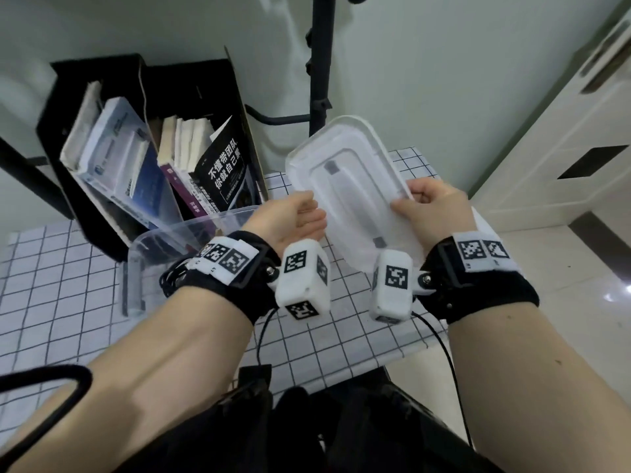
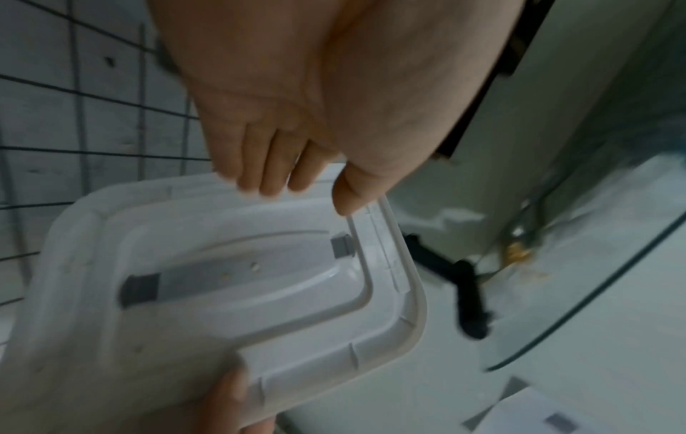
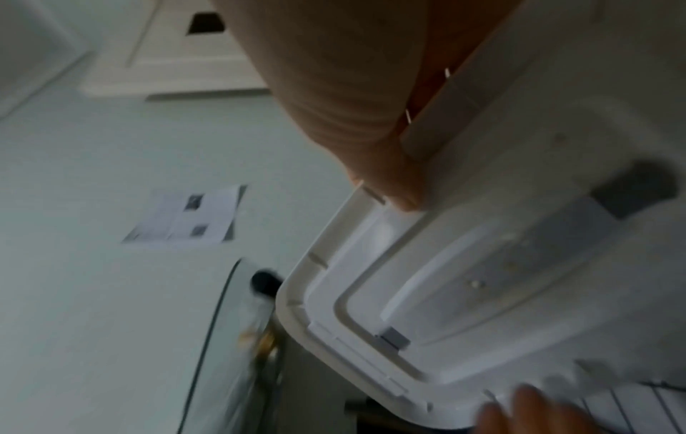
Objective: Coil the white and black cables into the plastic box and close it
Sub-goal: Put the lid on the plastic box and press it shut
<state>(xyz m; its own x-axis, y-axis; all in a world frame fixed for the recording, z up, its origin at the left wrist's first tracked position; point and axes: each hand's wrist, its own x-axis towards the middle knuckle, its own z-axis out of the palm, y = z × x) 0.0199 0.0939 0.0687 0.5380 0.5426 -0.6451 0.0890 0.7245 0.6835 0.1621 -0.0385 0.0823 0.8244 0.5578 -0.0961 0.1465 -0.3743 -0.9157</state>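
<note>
I hold the white plastic lid [image 1: 348,186] tilted above the table, its inner side toward me. My right hand [image 1: 409,203] grips its right edge, thumb on the inner face [image 3: 400,191]. My left hand [image 1: 310,213] pinches the left edge between thumb and fingers [image 2: 260,176]. The clear plastic box [image 1: 191,223] stands open on the table, just behind my left wrist. Dark cable loops [image 1: 169,279] show at the box beside my left wrist strap. I cannot make out the white cable.
A black crate of books [image 1: 136,148] stands at the back left, close behind the box. The table carries a white cloth with a black grid [image 1: 68,285]. A black stand pole [image 1: 321,63] rises behind the lid. A white door [image 1: 546,148] is at the right.
</note>
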